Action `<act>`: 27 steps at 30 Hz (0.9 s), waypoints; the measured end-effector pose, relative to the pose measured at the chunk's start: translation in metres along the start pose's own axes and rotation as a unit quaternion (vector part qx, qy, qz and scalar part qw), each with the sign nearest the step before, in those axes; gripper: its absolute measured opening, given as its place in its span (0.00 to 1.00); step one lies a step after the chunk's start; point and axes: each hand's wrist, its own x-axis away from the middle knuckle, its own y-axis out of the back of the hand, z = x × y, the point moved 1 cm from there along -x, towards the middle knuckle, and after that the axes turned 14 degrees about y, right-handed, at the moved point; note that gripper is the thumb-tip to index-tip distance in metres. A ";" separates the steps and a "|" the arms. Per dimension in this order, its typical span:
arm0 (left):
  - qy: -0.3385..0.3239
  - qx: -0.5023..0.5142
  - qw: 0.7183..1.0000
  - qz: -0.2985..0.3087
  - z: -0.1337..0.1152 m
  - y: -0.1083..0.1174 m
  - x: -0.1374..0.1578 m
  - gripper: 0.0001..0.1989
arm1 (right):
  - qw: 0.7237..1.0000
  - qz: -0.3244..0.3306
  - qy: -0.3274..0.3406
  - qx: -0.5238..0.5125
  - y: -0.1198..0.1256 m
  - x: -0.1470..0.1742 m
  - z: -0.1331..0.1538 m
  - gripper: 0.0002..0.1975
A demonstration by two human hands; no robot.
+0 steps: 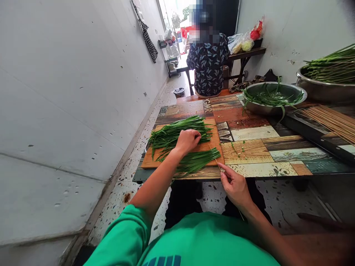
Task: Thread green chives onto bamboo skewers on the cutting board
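A large pile of green chives [177,129] lies across a wooden cutting board [148,159]. Over the pile's near right side is my left hand [189,140], its fingers curled together at the stalks; what they pinch, if anything, is hidden. A smaller row of chives [198,159] lies closer to me, hanging past the board's front edge. My right hand [235,184] grips a thin wooden skewer [218,164] between thumb and fingers. The skewer's upper part crosses the cut ends of that row; its lower end shows below my palm.
On the right stand a metal bowl [274,109] with loose greens and a larger basin [327,90] of skewered greens. Bare skewers [332,120] lie near a long black metal frame [313,136]. Ahead, a person [208,66] sits facing away. A white wall [69,92] rises at left.
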 end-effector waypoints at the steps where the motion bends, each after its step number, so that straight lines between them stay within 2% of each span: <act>1: -0.006 0.003 1.000 -0.004 -0.001 0.001 0.001 0.10 | 1.000 -0.001 0.002 0.000 0.000 0.000 0.000 0.22; 8: -0.055 0.052 0.997 -0.016 -0.006 0.000 0.007 0.10 | 1.000 -0.011 0.014 0.000 -0.001 0.002 -0.001 0.22; 15: -0.027 0.059 0.997 0.043 -0.010 -0.003 0.009 0.10 | 1.000 -0.015 0.025 -0.007 -0.002 0.001 -0.002 0.22; 27: -0.032 0.072 0.995 0.062 -0.013 -0.009 0.007 0.11 | 1.000 -0.013 0.016 -0.010 0.000 0.000 0.000 0.22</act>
